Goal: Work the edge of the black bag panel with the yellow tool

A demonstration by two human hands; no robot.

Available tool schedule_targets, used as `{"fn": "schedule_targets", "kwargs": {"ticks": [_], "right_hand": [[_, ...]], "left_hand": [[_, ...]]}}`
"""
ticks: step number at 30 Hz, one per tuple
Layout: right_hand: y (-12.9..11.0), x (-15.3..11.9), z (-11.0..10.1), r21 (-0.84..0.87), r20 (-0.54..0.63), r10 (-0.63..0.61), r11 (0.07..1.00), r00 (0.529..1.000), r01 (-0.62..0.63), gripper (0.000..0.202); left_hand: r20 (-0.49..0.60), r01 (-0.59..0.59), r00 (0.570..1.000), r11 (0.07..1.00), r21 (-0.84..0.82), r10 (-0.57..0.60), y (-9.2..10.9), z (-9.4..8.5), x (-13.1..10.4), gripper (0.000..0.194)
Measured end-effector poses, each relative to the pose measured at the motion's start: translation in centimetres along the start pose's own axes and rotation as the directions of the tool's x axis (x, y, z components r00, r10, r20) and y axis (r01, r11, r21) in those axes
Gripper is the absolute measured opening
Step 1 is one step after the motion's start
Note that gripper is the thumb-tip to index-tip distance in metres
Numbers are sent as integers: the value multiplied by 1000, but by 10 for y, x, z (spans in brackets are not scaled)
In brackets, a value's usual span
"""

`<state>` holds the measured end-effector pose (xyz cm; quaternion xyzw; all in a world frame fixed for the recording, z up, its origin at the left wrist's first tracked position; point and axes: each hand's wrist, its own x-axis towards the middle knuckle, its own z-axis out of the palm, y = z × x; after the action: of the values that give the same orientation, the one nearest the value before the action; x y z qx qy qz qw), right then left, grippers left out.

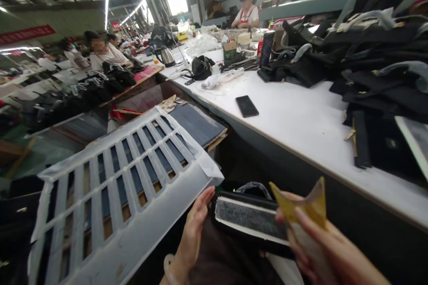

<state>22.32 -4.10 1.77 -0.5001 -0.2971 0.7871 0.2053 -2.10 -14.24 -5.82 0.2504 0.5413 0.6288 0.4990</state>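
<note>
The black bag of soft-looking material (250,220) lies tipped on its side, its long, flat rectangular face turned upward and slanting slightly down toward the right. Along that face runs a speckled grey rectangular panel (245,214), bordered by pale strips along its long edges, with black material around it. A slim curved handle in clear, shiny wrapping (253,185) arches up behind the far edge. The yellow-and-beige stiff sheet with a deeply notched upper end (301,203) is held upright at the bag's right end, two pointed corners upward, its paler lower part blurred.
</note>
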Motion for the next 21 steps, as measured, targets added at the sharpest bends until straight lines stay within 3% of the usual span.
{"fn": "schedule_targets", "kwargs": {"ticks": [3, 5, 6, 8, 10, 12, 15, 18, 21], "right_hand": [[-63, 23, -51, -227, -225, -155, 969, 962, 103, 76], [-94, 54, -84, -411, -265, -316, 891, 911, 190, 67], [-107, 72, -99, -523, -235, -393, 822, 889, 225, 61], [-128, 110, -124, -805, -189, -604, 547, 774, 230, 52], [-144, 146, -140, -903, -170, -697, 392, 696, 172, 39], [-154, 174, -147, -951, -141, -742, 285, 656, 118, 29], [-158, 200, -146, -988, -59, -765, 139, 641, 74, 18], [-158, 206, -140, -997, 18, -786, 33, 618, 72, 13], [-152, 194, -132, -996, 53, -823, -1, 566, 91, 21]], "left_hand": [[79, 49, 996, 999, -21, -47, -7, -6, -13, 50], [77, 53, 996, 999, -11, -52, -11, -5, -14, 53], [60, 51, 997, 999, -2, -50, -12, -3, -13, 53], [26, 41, 999, 999, 16, -41, -16, 0, -12, 53], [-13, 13, 1000, 1000, 27, -13, -22, 3, -11, 54], [-70, -14, 997, 999, 41, 16, -29, 6, -10, 54], [-163, -26, 986, 998, 64, 37, -36, 11, -8, 52], [-241, -27, 969, 996, 81, 46, -39, 15, -7, 51], [-262, -20, 964, 998, 57, 34, -37, 18, -8, 51]]}}
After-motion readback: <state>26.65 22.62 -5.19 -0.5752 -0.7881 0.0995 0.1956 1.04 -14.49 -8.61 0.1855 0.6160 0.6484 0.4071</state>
